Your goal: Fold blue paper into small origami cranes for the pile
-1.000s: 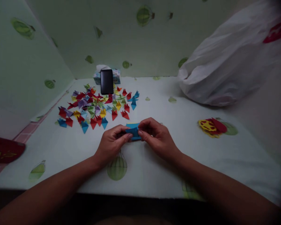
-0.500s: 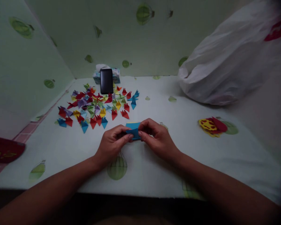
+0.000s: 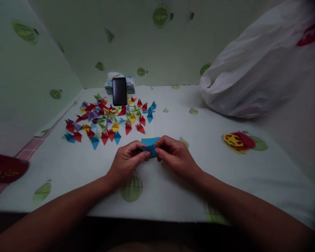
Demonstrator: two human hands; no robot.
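Between my two hands is a small piece of blue paper, partly folded. My left hand pinches its left end with thumb and fingers. On the right end, the thumb and fingertips of my right hand close on the same paper. Just behind it lies more blue paper with a thin yellow edge along its far side; the hands partly cover it. Many small folded paper pieces in red, blue, yellow, green and purple are spread on the table beyond my left hand.
A dark phone leans on a tissue box behind the folded pieces. To the right lie yellow and red cut-out shapes. A large white plastic bag bulges over the back right. A red object sits at the left edge.
My right hand's fingers have shifted down slightly, uncovering more of the blue paper behind. The left hand keeps its pinch almost unmoved.
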